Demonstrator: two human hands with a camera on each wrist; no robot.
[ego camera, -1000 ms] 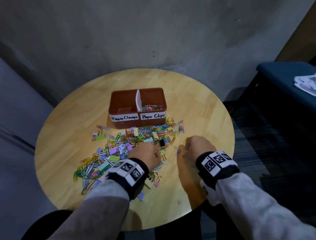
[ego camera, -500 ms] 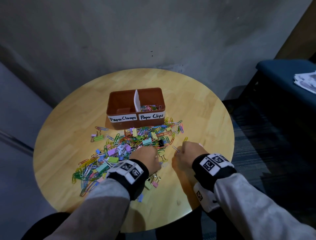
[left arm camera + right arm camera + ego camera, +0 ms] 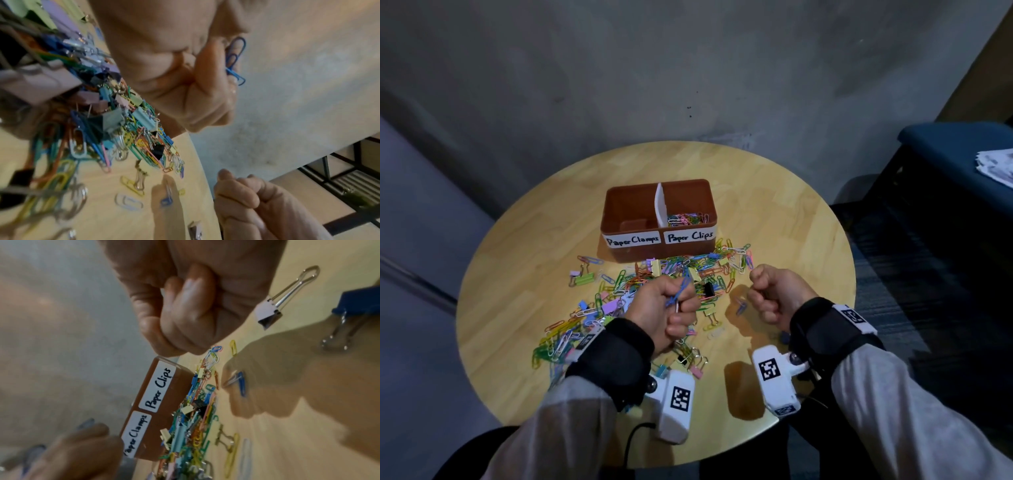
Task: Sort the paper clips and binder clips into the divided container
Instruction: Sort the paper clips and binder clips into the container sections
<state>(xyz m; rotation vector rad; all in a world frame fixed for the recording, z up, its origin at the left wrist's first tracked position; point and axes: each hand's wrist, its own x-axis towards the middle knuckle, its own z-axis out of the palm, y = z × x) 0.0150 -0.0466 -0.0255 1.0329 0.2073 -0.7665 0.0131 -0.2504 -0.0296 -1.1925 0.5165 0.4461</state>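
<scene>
From left wrist only, pinched blue paper clips [image 3: 236,60].

Container [image 3: 619,219] front labels: "Paper Clamps" left, "Paper Clips" right.

The left hand [image 3: 174,65] is curled and holds blue clips [image 3: 235,56] up off the table [image 3: 102,219]; a big heap of clips [image 3: 102,121] in many colours lies on the wood beside it; the right hand [image 3: 257,203] is a fist near the table's edge.
</scene>
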